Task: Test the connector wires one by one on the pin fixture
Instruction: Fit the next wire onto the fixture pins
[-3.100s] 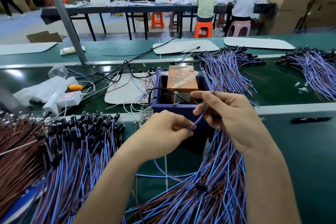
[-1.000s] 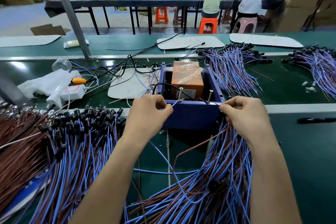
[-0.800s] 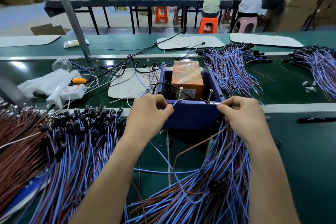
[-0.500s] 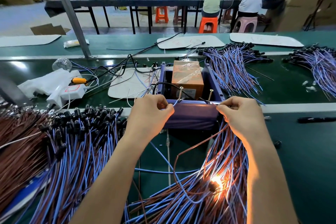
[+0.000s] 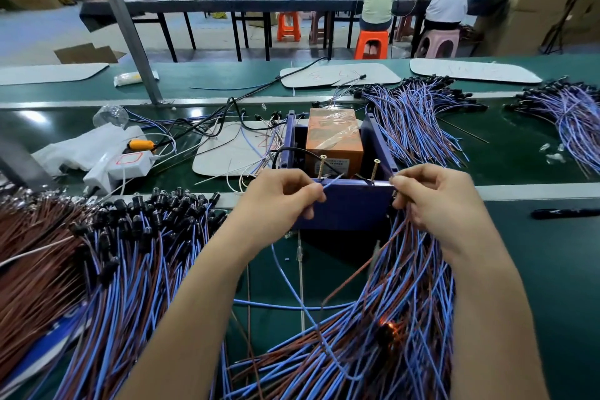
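Pinching the bare end of a blue wire (image 5: 332, 180) in the left hand (image 5: 282, 196), tip at or just beside the left screw (image 5: 322, 166) on the rim of the blue box (image 5: 350, 204). Gripping a brown wire (image 5: 370, 265) in the right hand (image 5: 435, 201), up against the box's right corner near the right screw (image 5: 375, 169); cannot tell whether touching metal there. Both grips narrow, thumb against fingertips, each closed on its own lead.

Down in the bundle (image 5: 418, 286) on the counter (image 5: 552, 269), only a faint orange glow at the small lamp (image 5: 386, 326), against a bright flare half a second ago and no light at all just before that. Hardly any shift in either hand across those moments.

Reads as a pass for this piece: lit on contact, now fading, so probably easing off the screws or already clear of them. Likely next: lifting both ends away, laying this one aside, picking another from the bundle. Worth watching for tangling, given the blue loop lying across its neighbours.
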The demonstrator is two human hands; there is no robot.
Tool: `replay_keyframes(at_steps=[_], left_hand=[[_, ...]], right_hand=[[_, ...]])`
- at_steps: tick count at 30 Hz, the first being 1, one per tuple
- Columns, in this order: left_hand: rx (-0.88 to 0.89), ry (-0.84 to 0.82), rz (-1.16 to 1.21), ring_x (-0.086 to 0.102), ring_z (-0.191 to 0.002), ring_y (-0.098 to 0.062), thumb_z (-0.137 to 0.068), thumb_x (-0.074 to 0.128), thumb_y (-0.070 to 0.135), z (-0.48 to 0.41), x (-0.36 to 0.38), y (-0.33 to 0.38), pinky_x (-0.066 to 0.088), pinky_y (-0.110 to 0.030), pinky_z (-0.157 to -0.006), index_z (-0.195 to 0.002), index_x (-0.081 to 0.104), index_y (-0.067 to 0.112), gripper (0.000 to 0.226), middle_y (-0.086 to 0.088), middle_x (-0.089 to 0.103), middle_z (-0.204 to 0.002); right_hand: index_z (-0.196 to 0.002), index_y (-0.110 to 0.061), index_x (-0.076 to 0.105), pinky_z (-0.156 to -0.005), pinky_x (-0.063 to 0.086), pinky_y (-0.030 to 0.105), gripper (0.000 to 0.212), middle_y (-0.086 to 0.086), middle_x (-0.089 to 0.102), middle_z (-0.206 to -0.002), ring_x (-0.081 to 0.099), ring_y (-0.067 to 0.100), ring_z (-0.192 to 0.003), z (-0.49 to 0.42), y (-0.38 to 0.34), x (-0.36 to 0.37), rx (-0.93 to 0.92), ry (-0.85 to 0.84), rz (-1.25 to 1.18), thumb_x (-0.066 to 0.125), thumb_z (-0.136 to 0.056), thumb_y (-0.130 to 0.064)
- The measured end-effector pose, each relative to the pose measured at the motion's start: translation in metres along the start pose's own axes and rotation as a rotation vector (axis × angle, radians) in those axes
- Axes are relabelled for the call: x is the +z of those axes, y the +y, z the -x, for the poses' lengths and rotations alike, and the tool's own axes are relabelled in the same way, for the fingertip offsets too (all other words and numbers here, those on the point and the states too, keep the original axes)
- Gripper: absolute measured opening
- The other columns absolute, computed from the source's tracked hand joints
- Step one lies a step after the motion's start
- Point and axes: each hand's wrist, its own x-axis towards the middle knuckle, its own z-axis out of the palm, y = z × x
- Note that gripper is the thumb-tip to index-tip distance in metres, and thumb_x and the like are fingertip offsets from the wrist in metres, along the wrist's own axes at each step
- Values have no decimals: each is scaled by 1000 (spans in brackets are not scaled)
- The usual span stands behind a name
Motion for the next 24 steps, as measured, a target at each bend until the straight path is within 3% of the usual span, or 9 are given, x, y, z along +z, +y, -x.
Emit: replay_keyframes(at_steps=[2, 5, 7, 9, 11, 14, 17, 21, 24], left_hand=[[-30, -135, 189, 54, -56, -8, -96, 55, 17, 5, 1, 7, 44, -15, -51, -76, 64, 13, 22, 4, 69, -65], [-81, -358, 524, 71, -87, -25, -95, 47, 20, 10, 2, 15, 55, -28, -77, -80, 54, 13, 18, -13, 73, -97], [-115, -393, 659, 71, -78, -28, -89, 48, 24, 12, 3, 18, 58, -32, -75, -80, 51, 12, 15, -19, 72, -98], [-117, -341, 708, 63, -54, -18, -88, 48, 24, 12, 5, 20, 56, -27, -59, -82, 50, 12, 14, -16, 72, -88], [-76, -213, 713, 46, -43, -10, -96, 43, 16, 10, 7, 20, 44, -20, -47, -86, 50, 11, 14, -8, 70, -73], [-43, 15, 697, 38, -48, -8, -101, 39, 11, 5, 6, 18, 32, -17, -43, -87, 54, 13, 20, -1, 57, -61], [-21, 172, 725, 50, -56, -9, -99, 45, 14, 4, 0, 17, 41, -16, -44, -88, 59, 16, 18, -1, 59, -67], [41, 267, 834, 46, -51, -4, -98, 45, 9, 2, -6, 15, 39, -15, -44, -80, 61, 18, 25, 9, 54, -56], [167, 320, 891, 42, -52, -4, -93, 51, 15, 1, -11, 14, 35, -15, -46, -79, 68, 19, 22, 9, 55, -60]], right_hand=[[-82, -9, 59, -34, 36, 15, 13, 2, 63, -51, 46, 6, -34, 6, -11, 1, 10, -65, -199, 57, -93, -2], [-82, -8, 58, -44, 50, 18, 11, 3, 67, -62, 62, 14, -45, 16, -23, 8, -19, -177, -433, 57, -90, 0], [-82, -8, 60, -48, 51, 18, 6, 4, 64, -67, 64, 15, -49, 20, -27, 15, -72, -229, -469, 60, -85, -3], [-84, -10, 62, -48, 49, 17, 7, 4, 63, -70, 63, 13, -51, 23, -30, 20, -114, -240, -471, 65, -78, -13], [-90, -12, 62, -54, 52, 18, 26, 0, 68, -74, 67, 13, -61, 26, -33, 27, -110, -246, -486, 67, -71, -28], [-105, -17, 58, -69, 54, 21, 49, -1, 71, -94, 70, 10, -86, 34, -38, 46, -71, -403, -516, 73, -66, -43], [-112, -24, 57, -90, 54, 29, 47, -2, 68, -114, 64, 5, -108, 45, -41, 68, -67, -539, -540, 75, -70, -35], [-119, -31, 58, -98, 50, 41, 45, -3, 57, -128, 54, 2, -119, 58, -42, 82, -201, -409, -272, 72, -76, -28], [-135, -29, 47, -101, 44, 31, 57, -6, 52, -128, 53, 8, -114, 55, -38, 80, -254, -305, 87, 71, -83, -26]])
